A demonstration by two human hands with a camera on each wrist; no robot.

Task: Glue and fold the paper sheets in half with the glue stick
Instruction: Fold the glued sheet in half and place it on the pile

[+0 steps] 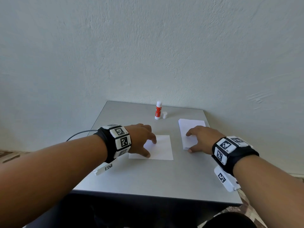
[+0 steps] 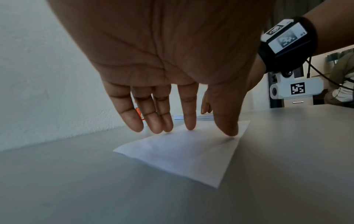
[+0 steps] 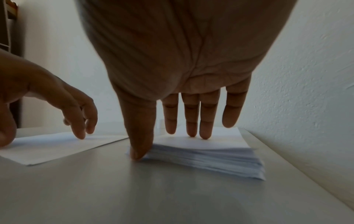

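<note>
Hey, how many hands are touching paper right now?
2. The left hand rests its fingertips on the single sheet in the middle of the table; the right hand rests on the paper stack to its right, thumb at the stack's near corner.

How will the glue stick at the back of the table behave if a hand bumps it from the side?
The glue stick stands upright, tall and narrow on a small base, so it probably tips easily. Being round, it would likely roll across the smooth table once down. Its cap stands beside it, so the exposed end might smear.
</note>
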